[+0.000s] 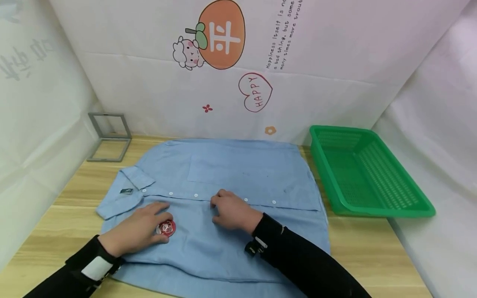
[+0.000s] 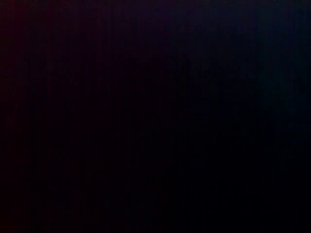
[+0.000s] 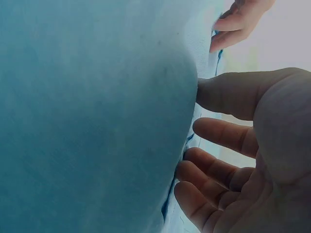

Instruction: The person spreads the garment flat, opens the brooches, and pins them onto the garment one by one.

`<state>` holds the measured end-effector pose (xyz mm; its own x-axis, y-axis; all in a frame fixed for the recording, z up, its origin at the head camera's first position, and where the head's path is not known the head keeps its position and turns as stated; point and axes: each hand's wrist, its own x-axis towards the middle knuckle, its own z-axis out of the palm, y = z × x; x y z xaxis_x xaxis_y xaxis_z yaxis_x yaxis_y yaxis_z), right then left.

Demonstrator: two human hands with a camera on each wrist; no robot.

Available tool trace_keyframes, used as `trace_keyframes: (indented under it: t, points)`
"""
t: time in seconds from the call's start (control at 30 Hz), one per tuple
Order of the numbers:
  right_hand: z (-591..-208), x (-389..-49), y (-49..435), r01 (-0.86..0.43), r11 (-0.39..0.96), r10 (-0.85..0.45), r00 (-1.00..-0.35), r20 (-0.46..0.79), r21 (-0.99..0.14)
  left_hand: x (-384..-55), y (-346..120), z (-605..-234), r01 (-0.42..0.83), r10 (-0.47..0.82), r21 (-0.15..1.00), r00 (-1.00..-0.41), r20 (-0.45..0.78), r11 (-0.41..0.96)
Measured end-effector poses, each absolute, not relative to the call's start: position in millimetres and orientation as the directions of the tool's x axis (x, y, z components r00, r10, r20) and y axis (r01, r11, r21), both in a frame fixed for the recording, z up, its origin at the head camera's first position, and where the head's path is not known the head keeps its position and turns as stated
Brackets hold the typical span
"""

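Observation:
A light blue button shirt (image 1: 238,244) lies spread on the table, its collar (image 1: 123,192) toward the left. Small white buttons run along its front edge. My left hand (image 1: 136,227) rests on the shirt below the collar, fingers loosely spread. Between its fingers and thumb a round red badge (image 1: 167,228) shows on the cloth, partly covered by the hand. Near the middle of the button edge, my right hand (image 1: 234,212) touches the fabric with slightly bent fingers. Its thumb meets the shirt (image 3: 97,116) in the right wrist view. The left wrist view is black.
A green plastic basket (image 1: 329,182) stands to the right of the shirt. At the back left is a grey hinged frame (image 1: 108,160), one half raised against the white printed backdrop (image 1: 149,95). The wooden table (image 1: 48,240) extends past the shirt on both sides.

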<state>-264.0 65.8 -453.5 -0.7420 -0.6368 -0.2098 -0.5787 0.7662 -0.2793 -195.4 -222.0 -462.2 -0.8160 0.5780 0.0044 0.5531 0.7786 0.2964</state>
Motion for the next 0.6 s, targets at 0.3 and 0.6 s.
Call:
trace_keyframes:
  t: [0.3, 0.6]
  points:
    - [-448, -269, 83, -0.59, 0.758, -0.644, -0.743, -0.181, -0.278, -197, -223, -463, 0.51, 0.537, 0.283, -0.844, -0.019, 0.812]
    - [-454, -273, 143, -0.375, 0.896, -0.438, -0.837, -0.329, -0.238, -191, -228, -460, 0.374, 0.429, 0.236, -0.867, -0.255, 0.897]
